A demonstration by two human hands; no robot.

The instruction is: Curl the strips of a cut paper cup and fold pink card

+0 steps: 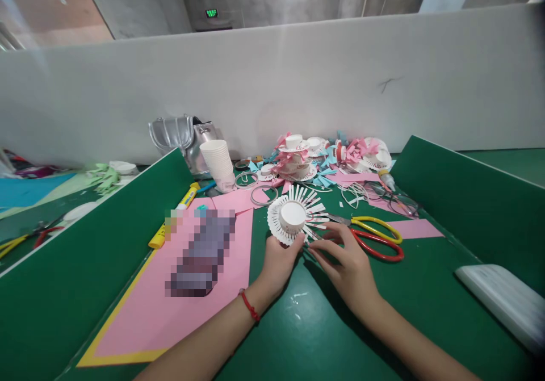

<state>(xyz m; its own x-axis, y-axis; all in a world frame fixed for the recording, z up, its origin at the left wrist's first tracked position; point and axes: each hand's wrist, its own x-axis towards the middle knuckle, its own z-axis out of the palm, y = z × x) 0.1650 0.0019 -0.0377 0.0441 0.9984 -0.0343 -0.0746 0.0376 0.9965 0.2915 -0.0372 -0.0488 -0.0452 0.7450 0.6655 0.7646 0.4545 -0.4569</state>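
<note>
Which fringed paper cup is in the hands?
The front cup, held by the left hand, with the right hand at its strips; the others lie in the pile behind.

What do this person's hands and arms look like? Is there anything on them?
The left hand has a thin red cord bracelet at its wrist, with a small knot in it. The right hand has no bracelet. There are no gloves, and no sleeves show.
</note>
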